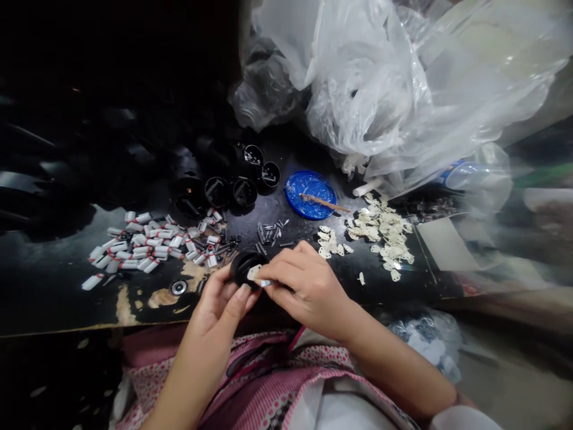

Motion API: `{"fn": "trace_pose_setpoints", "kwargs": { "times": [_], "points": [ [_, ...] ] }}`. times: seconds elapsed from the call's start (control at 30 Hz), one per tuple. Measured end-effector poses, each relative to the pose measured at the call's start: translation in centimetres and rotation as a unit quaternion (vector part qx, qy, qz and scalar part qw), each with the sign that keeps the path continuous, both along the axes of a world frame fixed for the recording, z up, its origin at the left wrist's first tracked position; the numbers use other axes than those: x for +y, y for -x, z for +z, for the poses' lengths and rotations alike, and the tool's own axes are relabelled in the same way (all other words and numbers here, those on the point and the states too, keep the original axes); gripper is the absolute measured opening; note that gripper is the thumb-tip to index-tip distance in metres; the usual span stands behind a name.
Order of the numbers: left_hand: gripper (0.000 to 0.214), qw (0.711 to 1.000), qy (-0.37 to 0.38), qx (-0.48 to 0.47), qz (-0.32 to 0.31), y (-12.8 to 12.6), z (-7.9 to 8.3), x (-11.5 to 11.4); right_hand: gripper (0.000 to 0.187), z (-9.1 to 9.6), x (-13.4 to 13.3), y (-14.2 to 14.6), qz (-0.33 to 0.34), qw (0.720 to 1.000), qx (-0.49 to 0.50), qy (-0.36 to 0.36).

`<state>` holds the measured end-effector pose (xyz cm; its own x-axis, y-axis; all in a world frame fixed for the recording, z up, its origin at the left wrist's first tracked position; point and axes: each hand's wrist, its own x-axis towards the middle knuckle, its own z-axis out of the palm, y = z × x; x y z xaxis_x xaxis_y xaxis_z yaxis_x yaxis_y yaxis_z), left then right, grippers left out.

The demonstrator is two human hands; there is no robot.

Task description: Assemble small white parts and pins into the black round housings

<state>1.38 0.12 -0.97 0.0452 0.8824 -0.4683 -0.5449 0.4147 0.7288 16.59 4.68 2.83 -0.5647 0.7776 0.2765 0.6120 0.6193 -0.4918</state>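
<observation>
My left hand (226,301) is closed round a round black plastic cup (242,267), tilted with its open side toward my right hand. A small cream flat plate with holes (254,272) shows at the cup's opening, by the fingertips of my right hand (299,280). Those fingers are pinched on a small white piece (265,283), mostly hidden by them. Whether they also grip the plate I cannot tell. Just behind my hands lie small grey metal pieces (272,232) and dark springs (261,248).
White cylinders with red bands (150,243) are heaped left. Several black cups (245,192) stand behind. A blue lid (304,179) carries a brown stick (324,203). Cream plates (380,227) are piled right, below clear plastic bags (371,89). A metal ring (178,288) lies near the front edge.
</observation>
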Motion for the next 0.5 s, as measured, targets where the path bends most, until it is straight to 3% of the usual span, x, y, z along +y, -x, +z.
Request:
{"fn": "trace_pose_setpoints", "kwargs": {
  "times": [0.13,0.37,0.5],
  "points": [
    [0.027,1.0,-0.004,0.006,0.015,-0.1,0.0,0.0,0.015,0.1,-0.6,0.2,0.001,1.0,0.005,-0.005],
    [0.022,0.999,0.022,0.014,0.035,-0.7,-0.1,0.5,0.013,-0.4,-2.0,1.2,-0.054,0.998,0.025,0.015],
    [0.023,0.998,0.037,0.058,0.009,2.0,-1.1,-2.2,0.01,0.5,-1.7,1.6,0.028,0.989,0.079,0.119]
  ]
}}
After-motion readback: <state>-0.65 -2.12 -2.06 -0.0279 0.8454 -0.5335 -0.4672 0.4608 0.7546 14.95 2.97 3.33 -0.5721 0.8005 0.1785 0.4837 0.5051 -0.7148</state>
